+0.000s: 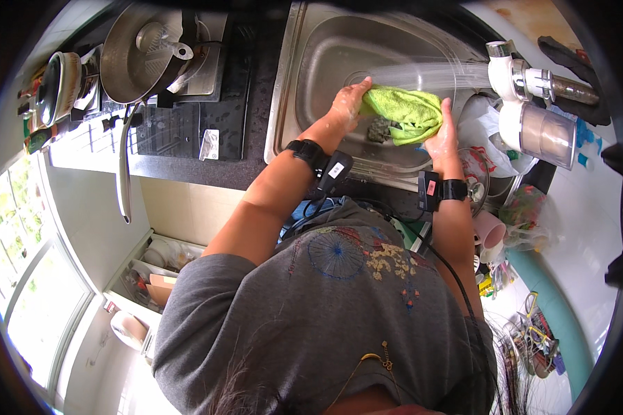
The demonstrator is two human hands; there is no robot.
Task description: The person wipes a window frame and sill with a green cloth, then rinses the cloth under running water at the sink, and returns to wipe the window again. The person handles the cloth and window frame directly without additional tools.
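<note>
A yellow-green cloth (406, 110) is stretched between my two hands over a stainless steel sink (322, 67). My left hand (347, 105) grips its left end, and the skin there looks wet. The right end lies in my right hand (443, 136), with the thumb along the cloth's edge. Water sprays in a fan from the white faucet with a filter (509, 78) at the right, passing just above the cloth. Below the cloth, a dark scouring pad or clump (379, 129) sits in the sink, partly covered.
Left of the sink, a frying pan (122, 67) rests on the black cooktop (187, 132), its handle jutting past the counter edge. A white plastic bag (480, 129) and a pink cup (489, 231) stand at the right. Below left is an open drawer (156, 270).
</note>
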